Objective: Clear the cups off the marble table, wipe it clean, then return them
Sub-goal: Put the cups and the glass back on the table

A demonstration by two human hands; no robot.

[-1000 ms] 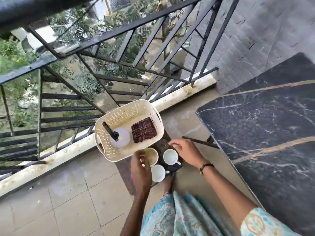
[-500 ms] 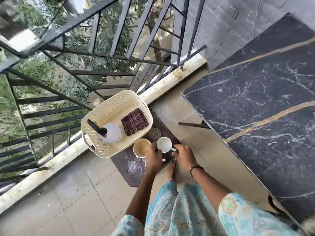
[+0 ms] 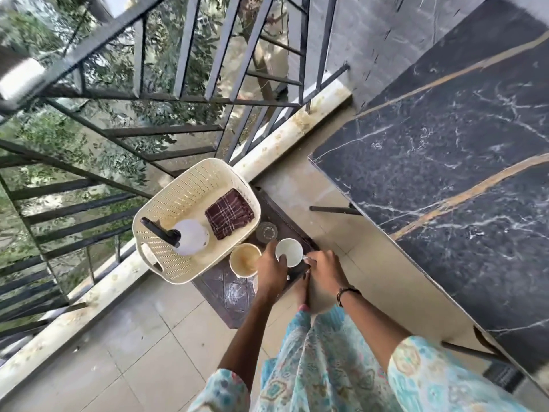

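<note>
Both hands have drawn closer together over the low stool since 0.5 s ago, and the cups have stayed put beside the basket. Left hand [image 3: 271,270] reaches down with the forearm nearly straight, its fingers curled against the near side of the white cup [image 3: 289,251]; whether they actually grip the rim I cannot tell. Right hand [image 3: 323,267] comes in from the right with a bent wrist bearing a dark bracelet [image 3: 347,292], its fingertips pinching at the white cup's handle on the cup's right side. That cup stands upright near the stool's right edge, on the dark stool top [image 3: 234,298]. Just left of it, touching the left hand's knuckles, stands a second cup [image 3: 244,260] with brown residue inside. A clear glass [image 3: 266,232] sits beyond them, toward the stool's far edge, beside the basket. A third cup may lie under the left hand, but it is hidden.

On the stool's left side rests a cream perforated basket [image 3: 166,203] holding a white spray bottle [image 3: 190,237] lying on its side and a folded maroon checked cloth [image 3: 230,213]. To the right, the black marble table [image 3: 445,162] stands well apart from the cups. A metal railing [image 3: 184,93] borders the tiled balcony floor [image 3: 124,346].
</note>
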